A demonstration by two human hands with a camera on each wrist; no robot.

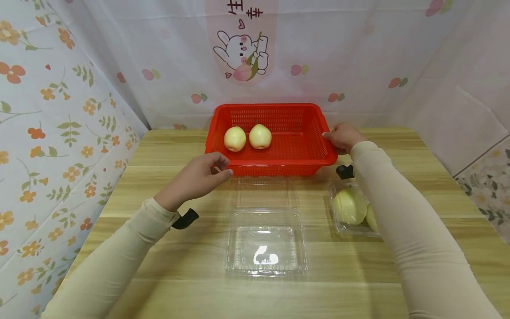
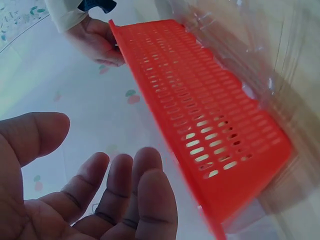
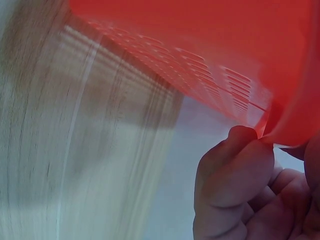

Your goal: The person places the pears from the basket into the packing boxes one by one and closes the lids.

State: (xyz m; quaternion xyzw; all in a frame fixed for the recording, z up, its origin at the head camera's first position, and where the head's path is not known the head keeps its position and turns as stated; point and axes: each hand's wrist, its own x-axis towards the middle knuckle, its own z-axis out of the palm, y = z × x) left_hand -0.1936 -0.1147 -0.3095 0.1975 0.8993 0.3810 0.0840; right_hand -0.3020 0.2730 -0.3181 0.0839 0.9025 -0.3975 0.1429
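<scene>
A red plastic basket (image 1: 279, 169) stands at the back of the table, with two pale yellow pears (image 1: 235, 139) in its left half. My right hand (image 1: 345, 136) pinches the rim at its right end; in the right wrist view the thumb and curled fingers (image 3: 235, 175) meet round that edge. By the front left corner is my left hand (image 1: 199, 175), its fingers loosely bent with nothing in them. The left wrist view shows these fingers (image 2: 157, 205) apart from the basket's slotted side (image 2: 200, 110). In front of the basket lies a clear plastic clamshell box (image 1: 264, 272), lid folded back, with no fruit inside.
Another clear box (image 1: 354, 231) holding pale yellow fruit (image 1: 350, 207) sits on the right, partly hidden under my right forearm. Patterned cloth (image 1: 175, 57) hangs behind the wooden table (image 1: 191, 274) and along its left side.
</scene>
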